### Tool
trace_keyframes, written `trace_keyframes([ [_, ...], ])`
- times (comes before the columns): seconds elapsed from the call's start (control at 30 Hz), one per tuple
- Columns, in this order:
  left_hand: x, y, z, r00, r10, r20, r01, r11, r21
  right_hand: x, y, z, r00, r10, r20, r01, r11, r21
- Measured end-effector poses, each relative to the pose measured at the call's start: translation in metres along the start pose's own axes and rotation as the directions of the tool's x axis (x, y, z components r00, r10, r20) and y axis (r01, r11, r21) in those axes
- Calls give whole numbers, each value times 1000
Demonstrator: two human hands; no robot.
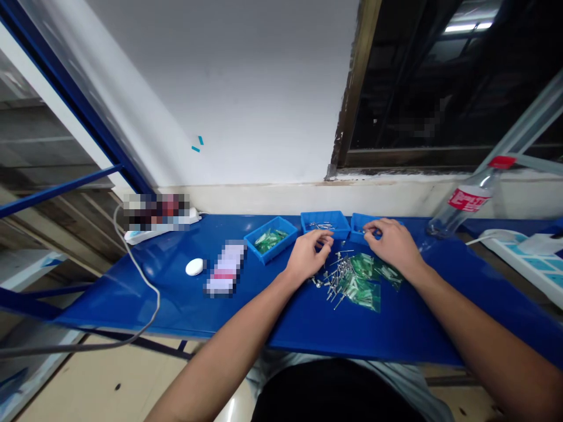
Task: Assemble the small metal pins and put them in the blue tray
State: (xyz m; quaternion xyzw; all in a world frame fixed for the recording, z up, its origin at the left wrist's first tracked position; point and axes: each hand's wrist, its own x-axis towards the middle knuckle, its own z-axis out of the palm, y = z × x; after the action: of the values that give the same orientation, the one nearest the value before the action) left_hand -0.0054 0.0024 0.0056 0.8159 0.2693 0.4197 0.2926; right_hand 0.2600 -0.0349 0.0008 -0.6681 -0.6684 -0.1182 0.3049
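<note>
My left hand point(309, 253) is over the left edge of a pile of metal pins point(338, 275), its fingers curled together; whatever they hold is too small to make out. At the front rim of the right blue bin point(358, 225), my right hand point(389, 240) has thumb and fingertips close together, and their contents cannot be made out. Green packets point(365, 290) lie among and beside the pins. The middle blue bin point(325, 233) has some metal pins in it. Green packets also fill the left blue bin point(277, 252).
On the blue table point(176, 305) are a white round object point(194, 266), a blurred flat item point(224, 269) and a power strip point(189, 218). A cable crosses the left side. A red-capped bottle point(466, 202) stands tilted-looking at the back right, near a white-and-blue tray point(528, 264).
</note>
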Motion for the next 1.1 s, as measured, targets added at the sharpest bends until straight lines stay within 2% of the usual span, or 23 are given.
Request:
trace_keyframes([
  [0.1,1,0,0,1000,-4,-13,4,1000,5,-1,1,1,999,-12,46,12,1000,10],
  [0.23,2,0,2,1000,-8,-12,8,1000,21,-1,-10,-6,994,-100,-41,101,995,7],
  [0.3,2,-1,2,1000,-11,-6,11,999,34,-2,-21,-11,981,-181,-63,186,978,92],
  [0.37,3,-3,1,1000,-15,-8,16,999,47,-4,-33,-13,957,-290,-10,285,934,217],
  [0.47,4,-5,-3,999,-27,-36,30,997,67,-10,-46,-10,915,-390,102,339,882,329],
  [0.63,6,-7,-10,996,-48,-70,55,993,102,-18,-51,7,883,-425,198,318,853,413],
  [0.8,7,-6,-10,999,-27,-35,32,987,159,-18,-45,18,859,-455,234,339,849,406],
  [1.1,6,-11,-2,999,-37,4,36,990,135,-16,-47,14,883,-420,209,309,856,415],
])
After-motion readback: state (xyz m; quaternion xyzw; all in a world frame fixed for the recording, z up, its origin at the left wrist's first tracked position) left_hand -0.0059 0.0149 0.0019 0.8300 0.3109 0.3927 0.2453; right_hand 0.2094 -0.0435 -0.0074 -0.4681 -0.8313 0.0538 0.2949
